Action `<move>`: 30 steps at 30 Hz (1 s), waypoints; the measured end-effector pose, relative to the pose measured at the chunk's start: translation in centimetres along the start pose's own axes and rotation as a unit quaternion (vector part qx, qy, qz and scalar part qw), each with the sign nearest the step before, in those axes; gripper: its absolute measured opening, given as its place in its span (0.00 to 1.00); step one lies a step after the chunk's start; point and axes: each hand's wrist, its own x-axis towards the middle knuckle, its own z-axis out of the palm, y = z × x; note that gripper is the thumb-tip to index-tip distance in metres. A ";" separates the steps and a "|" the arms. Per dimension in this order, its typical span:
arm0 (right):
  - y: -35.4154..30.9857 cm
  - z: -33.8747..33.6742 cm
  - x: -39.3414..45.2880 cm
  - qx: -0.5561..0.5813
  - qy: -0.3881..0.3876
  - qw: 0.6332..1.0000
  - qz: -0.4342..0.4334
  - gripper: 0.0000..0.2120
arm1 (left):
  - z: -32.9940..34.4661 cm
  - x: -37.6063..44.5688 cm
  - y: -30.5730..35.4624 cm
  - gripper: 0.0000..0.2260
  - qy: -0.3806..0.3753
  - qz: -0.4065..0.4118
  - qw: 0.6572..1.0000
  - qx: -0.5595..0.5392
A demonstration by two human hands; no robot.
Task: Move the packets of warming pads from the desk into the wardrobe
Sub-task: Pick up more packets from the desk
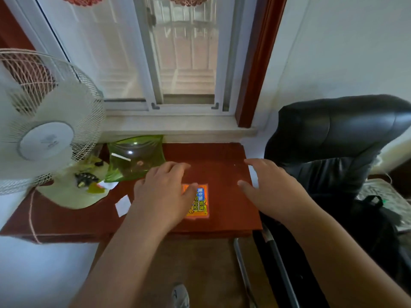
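- Head view looked down on a red-brown tabletop (226, 210) under a window (178, 52).
- Orange packet of warming pads (200, 202) lay flat near the tabletop's 6 o'clock edge, printed face up; only one packet could be made out, possibly more stacked beneath, couldn't tell.
- Left hand (165, 192) hovered palm down over the packet's 9 o'clock side, fingers straight and spread, thumb over the packet's top corner; contact unclear, nothing gripped.
- Right hand (269, 187) was at 3 o'clock of the packet, well apart from it, palm down, fingers loosely extended, holding nothing.
- Judgement: both hands were coming in for a pickup; the flat packet likely needs an edge pinch or a slide toward the tabletop edge.
- Green plastic tray (135, 158) sat at 10 o'clock of the packet, tilted against the wall side.
- White desk fan (44, 134) stood at 9 o'clock, its base on the tabletop, small clutter beside it.
- White paper scrap (123, 205) lay at 9 o'clock, just beside the left wrist.
- Black office chair (333, 147) stood at 3 o'clock, off the tabletop.
- Wardrobe not in view; packet not yet moved.
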 end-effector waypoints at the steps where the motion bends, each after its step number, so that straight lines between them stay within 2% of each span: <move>1: -0.5 0.3 0.9 -0.002 0.002 1.000 0.006 0.33 | 0.1 1.1 -0.6 0.23 -0.002 0.007 1.000 -0.002; 11: -4.5 5.2 6.6 -0.018 -0.013 0.999 0.044 0.33 | 2.1 8.5 -6.5 0.23 -0.052 0.038 0.998 0.012; 21: -4.6 7.8 11.0 -0.024 -0.067 0.997 0.013 0.32 | 6.2 10.3 -8.8 0.23 -0.091 -0.037 0.995 -0.013; 30: -2.0 15.9 13.6 -0.031 -0.164 0.986 0.025 0.28 | 13.0 10.9 -10.8 0.22 -0.140 -0.079 0.987 -0.026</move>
